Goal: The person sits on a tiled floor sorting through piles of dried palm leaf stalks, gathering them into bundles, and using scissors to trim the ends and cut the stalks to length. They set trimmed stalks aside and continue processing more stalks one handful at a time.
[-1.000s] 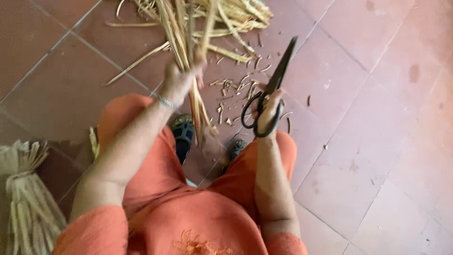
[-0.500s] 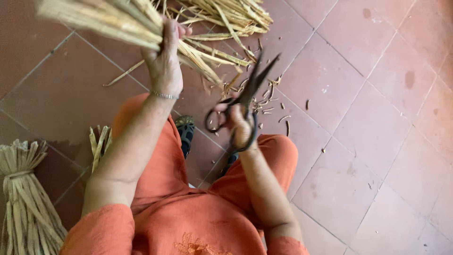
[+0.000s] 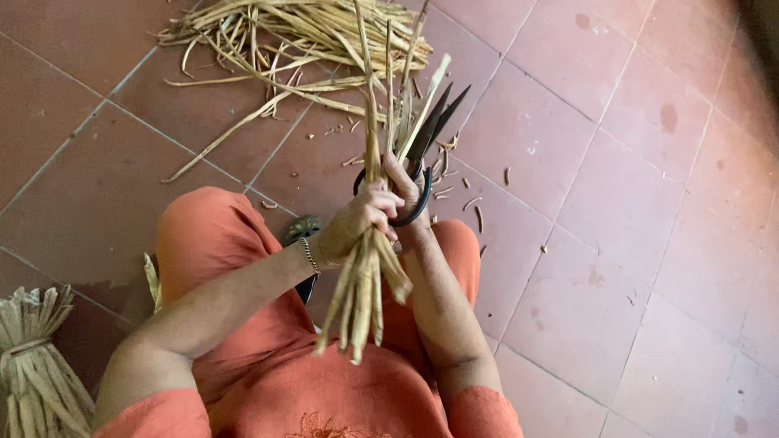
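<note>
**Terracotta floor, strewn with straw**

The floor [image 3: 633, 243] is laid in large reddish-brown square tiles with pale grout lines running on the diagonal. Several tiles carry dark stains and scuffs. A loose pile of dried stalks [image 3: 300, 32] lies at the far side, short clippings [image 3: 475, 199] are scattered nearby, and a tied bundle [image 3: 36, 365] rests at the left edge. Daylight is soft and even.

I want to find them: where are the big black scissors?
In the head view, upper middle: the black scissors are in the right hand, beside the straw bundle in the left hand.
</note>
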Available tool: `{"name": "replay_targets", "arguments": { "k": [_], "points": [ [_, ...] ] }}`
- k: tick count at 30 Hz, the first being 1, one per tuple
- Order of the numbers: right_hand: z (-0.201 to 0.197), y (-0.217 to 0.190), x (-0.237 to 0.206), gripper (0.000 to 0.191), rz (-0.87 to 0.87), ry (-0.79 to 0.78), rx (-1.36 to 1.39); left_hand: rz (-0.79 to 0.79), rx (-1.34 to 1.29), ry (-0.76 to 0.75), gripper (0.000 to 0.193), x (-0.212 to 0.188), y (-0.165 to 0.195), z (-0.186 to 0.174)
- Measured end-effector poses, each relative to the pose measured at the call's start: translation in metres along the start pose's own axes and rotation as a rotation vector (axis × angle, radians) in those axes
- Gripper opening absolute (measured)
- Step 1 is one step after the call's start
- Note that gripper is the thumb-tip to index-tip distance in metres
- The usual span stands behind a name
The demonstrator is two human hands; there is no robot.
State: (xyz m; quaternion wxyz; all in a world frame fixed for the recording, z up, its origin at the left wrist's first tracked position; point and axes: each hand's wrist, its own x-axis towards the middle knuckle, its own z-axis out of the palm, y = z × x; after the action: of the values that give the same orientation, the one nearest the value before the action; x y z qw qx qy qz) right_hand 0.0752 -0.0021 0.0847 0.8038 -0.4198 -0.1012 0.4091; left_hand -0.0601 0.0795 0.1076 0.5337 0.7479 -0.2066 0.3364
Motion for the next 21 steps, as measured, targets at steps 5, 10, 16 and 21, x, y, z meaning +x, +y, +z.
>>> {"name": "replay_targets", "arguments": {
  "k": [5, 10, 16, 21],
  "points": [
    [0.001, -0.027, 0.004, 0.022, 0.112, -0.115, -0.108, 0.174, 0.373, -0.177, 0.027, 0.013, 0.001, 0.007],
    [0.005, -0.048, 0.003, 0.025, -0.131, -0.05, -0.213, 0.238, 0.937, -0.138, 0.044, 0.018, -0.005, -0.018],
    [0.002, -0.046, 0.016, 0.044, -0.385, 0.064, -0.534, -0.718, 0.117, 0.026, 0.082, 0.036, -0.07, -0.073],
    [0.011, -0.019, 0.014, 0.043, -0.095, -0.013, -0.178, -0.66, -0.541, 0.212, 0.095, 0.065, -0.088, -0.066]
  ]
}}
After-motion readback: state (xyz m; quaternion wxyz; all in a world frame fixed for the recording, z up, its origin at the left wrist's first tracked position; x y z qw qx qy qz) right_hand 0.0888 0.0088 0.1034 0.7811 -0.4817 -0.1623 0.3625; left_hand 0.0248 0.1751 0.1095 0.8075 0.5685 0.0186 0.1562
